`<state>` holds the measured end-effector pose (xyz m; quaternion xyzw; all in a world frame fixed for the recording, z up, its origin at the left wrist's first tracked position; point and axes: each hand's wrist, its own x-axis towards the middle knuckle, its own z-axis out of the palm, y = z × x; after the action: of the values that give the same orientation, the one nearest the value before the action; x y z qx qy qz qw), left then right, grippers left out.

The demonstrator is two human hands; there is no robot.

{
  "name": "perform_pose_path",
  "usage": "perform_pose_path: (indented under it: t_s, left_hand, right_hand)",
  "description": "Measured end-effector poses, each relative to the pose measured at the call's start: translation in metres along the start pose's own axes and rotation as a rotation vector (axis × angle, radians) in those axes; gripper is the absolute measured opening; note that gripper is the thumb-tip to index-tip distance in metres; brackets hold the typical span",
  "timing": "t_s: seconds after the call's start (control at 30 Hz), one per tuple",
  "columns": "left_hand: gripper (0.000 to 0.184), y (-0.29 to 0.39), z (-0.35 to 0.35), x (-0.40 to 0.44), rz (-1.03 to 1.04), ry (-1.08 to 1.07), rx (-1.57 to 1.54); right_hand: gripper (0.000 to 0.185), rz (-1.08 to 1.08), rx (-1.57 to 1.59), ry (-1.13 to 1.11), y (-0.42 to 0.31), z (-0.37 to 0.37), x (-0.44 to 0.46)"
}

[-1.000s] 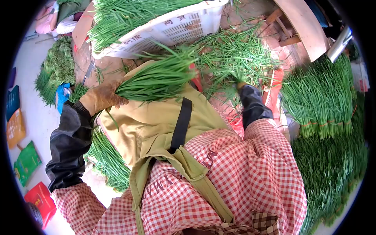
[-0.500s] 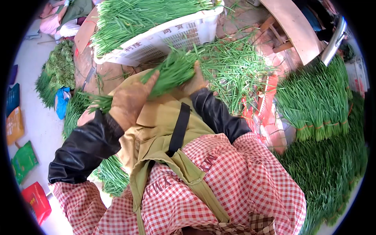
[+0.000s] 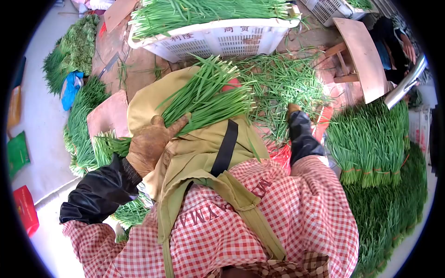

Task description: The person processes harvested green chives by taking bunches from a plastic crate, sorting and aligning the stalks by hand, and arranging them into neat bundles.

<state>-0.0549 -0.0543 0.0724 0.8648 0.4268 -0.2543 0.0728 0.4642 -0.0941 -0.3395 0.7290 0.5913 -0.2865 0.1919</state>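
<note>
My left hand (image 3: 150, 142), in a brown glove, is closed round a bunch of garlic chives (image 3: 204, 95) lying across my lap. The pale cut ends point right; leaf tips stick out behind the hand on the left. On the right, my right hand (image 3: 293, 109) is stretched out over the loose chives (image 3: 282, 83) on the ground. Only a small brown part of it shows past the black sleeve, and its fingers are hidden. Red plastic strips (image 3: 281, 155) lie near that sleeve. An olive apron (image 3: 157, 92) covers my lap under the bunch.
A white crate (image 3: 208, 41) full of chives stands ahead. Tied bundles (image 3: 371, 143) stand at right, beside a wooden stool (image 3: 359, 60) and a metal tube (image 3: 405, 83). More chives (image 3: 85, 116), a blue bag (image 3: 72, 89) and a knife-like blade (image 3: 109, 64) lie left. Another person's hand (image 3: 408, 47) shows upper right.
My right hand has left the bunch and moved right, over the loose chives. The bunch now rests on my lap under my left hand. The camera view has shifted.
</note>
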Motion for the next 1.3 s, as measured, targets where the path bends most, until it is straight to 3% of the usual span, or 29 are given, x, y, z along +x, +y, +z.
perform_pose_path:
  t_s: [0.07, 0.1, 0.2, 0.27, 0.33, 0.4, 0.43, 0.5, 0.53, 0.6, 0.63, 0.7, 0.73, 0.77, 0.83, 0.9, 0.93, 0.97, 1.03, 1.1, 1.17, 1.23, 1.3]
  left_hand:
    - [0.084, -0.001, 0.006, -0.006, 0.016, 0.047, -0.028]
    - [0.082, 0.0, 0.006, -0.009, 0.005, 0.063, -0.04]
    - [0.078, -0.001, 0.003, -0.016, -0.018, 0.096, -0.034]
    - [0.076, -0.005, 0.007, -0.02, -0.017, 0.096, -0.018]
    - [0.073, -0.008, 0.018, -0.015, 0.028, 0.198, 0.015]
    - [0.073, -0.006, 0.017, -0.006, 0.027, 0.243, 0.107]
    - [0.073, -0.004, 0.015, -0.002, 0.029, 0.285, 0.201]
    - [0.075, -0.003, 0.01, 0.002, 0.057, 0.294, 0.193]
    - [0.077, -0.001, 0.006, 0.004, 0.073, 0.302, 0.178]
    - [0.08, 0.002, 0.001, 0.0, 0.062, 0.282, 0.152]
    - [0.083, 0.004, 0.0, -0.003, 0.04, 0.262, 0.121]
    - [0.085, 0.008, 0.009, -0.001, -0.003, 0.257, 0.156]
    - [0.088, 0.01, 0.012, 0.001, -0.052, 0.249, 0.18]
    - [0.088, 0.011, 0.011, 0.001, -0.034, 0.247, 0.183]
    - [0.088, 0.011, 0.002, 0.001, -0.002, 0.213, 0.09]
    - [0.083, 0.01, 0.002, -0.004, 0.002, 0.166, 0.111]
    - [0.081, 0.013, 0.006, -0.011, -0.036, 0.105, 0.082]
    - [0.079, 0.015, 0.01, -0.016, -0.074, 0.044, 0.052]
    - [0.076, 0.02, 0.006, -0.022, -0.109, 0.005, 0.009]
    - [0.073, 0.017, 0.024, -0.023, -0.095, 0.132, -0.017]
    - [0.073, 0.013, 0.037, -0.028, -0.111, 0.166, -0.112]
    - [0.073, 0.014, 0.053, -0.031, -0.128, 0.202, -0.207]
    - [0.075, 0.009, 0.068, -0.03, -0.119, 0.237, -0.217]
  right_hand:
    - [0.077, 0.132, 0.077, -0.046, 0.007, -0.019, -0.008]
    - [0.082, 0.394, 0.235, 0.052, -0.017, -0.063, -0.029]
    - [0.078, -0.04, 0.551, 0.43, -0.118, -0.196, -0.085]
    - [0.079, -0.391, 0.814, 0.498, -0.198, -0.264, -0.135]
    - [0.09, -0.541, 0.777, 0.29, -0.248, -0.286, -0.129]
    - [0.101, -0.488, 0.36, -0.058, -0.282, -0.296, -0.104]
    - [0.092, -0.501, 0.389, -0.148, -0.293, -0.286, -0.097]
    - [0.075, -0.774, 0.516, -0.327, -0.308, -0.286, -0.122]
    - [0.075, -0.767, 0.526, -0.321, -0.302, -0.277, -0.111]
    - [0.058, -0.608, 0.645, -0.243, -0.29, -0.254, -0.084]
    - [0.058, -0.602, 0.654, -0.237, -0.281, -0.249, -0.079]
    - [0.041, -0.511, 0.621, 0.007, -0.266, -0.25, -0.081]
    - [0.03, -0.518, 0.427, 0.419, -0.264, -0.237, -0.076]
    - [0.03, -0.502, 0.434, 0.419, -0.255, -0.231, -0.07]
    - [0.026, -0.193, 0.204, 0.626, -0.232, -0.23, -0.052]
    - [0.026, -0.053, 0.098, 0.493, -0.164, -0.233, -0.04]
    - [0.027, -0.153, 0.157, 0.477, -0.117, -0.224, -0.036]
    - [0.025, 0.05, 0.025, 0.288, -0.055, -0.183, 0.034]
    - [0.036, 0.139, 0.034, 0.316, 0.009, -0.172, 0.041]
    - [0.049, 0.218, 0.056, 0.351, -0.074, -0.231, -0.05]
    - [0.063, 0.09, 0.824, 0.011, -0.131, -0.268, -0.108]
    - [0.07, -0.113, 0.925, -0.46, -0.182, -0.28, -0.173]
    - [0.064, -0.283, 0.896, -0.644, -0.223, -0.255, -0.209]
